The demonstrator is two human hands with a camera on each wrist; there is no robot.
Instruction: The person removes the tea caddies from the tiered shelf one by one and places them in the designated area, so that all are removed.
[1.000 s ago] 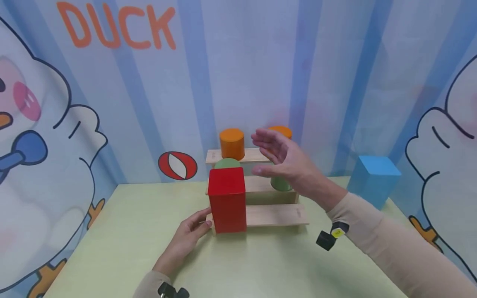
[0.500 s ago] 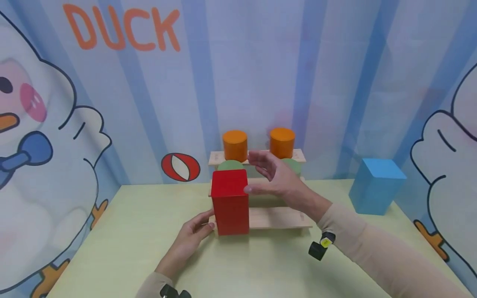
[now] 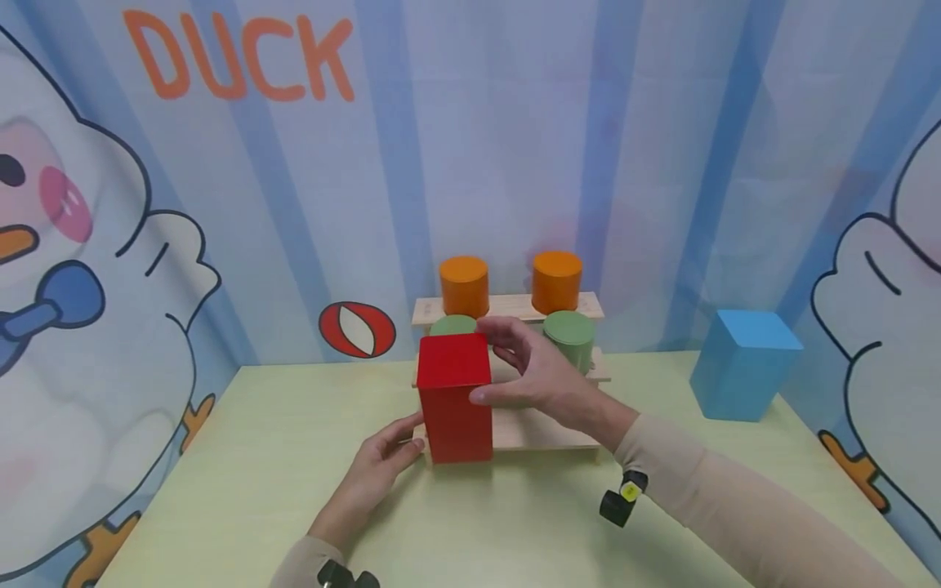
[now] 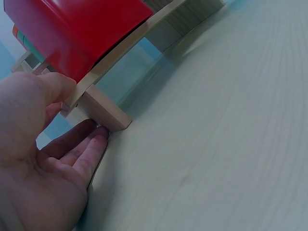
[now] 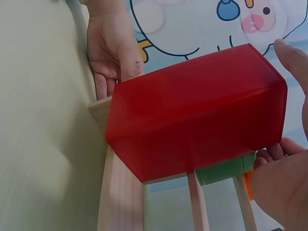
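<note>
1. Far left, a printed white figure (image 3: 51,408) shows on the striped backdrop (image 3: 500,122), with orange "DUCK" lettering (image 3: 238,57) above and to its right.
2. The left hand (image 3: 371,469) grips the left end of the stepped wooden rack (image 3: 544,429) on the table (image 3: 294,425), thumb on the lowest board and fingers by the leg.
3. The red block (image 3: 456,420) stands upright on the left end of that lowest board.
4. Behind it, a green cylinder (image 3: 452,326) is partly hidden; on the top board is an orange cylinder (image 3: 464,286).
5. The right hand (image 3: 540,376) is spread about the red block's upper right side, thumb in front and fingers behind, not closed on it.
6. A second green cylinder (image 3: 569,339) stands on the middle board, behind the right hand, and a second orange cylinder (image 3: 556,282) on the top one.
7. Well apart at right, a blue block (image 3: 742,367) stands on the table.
</note>
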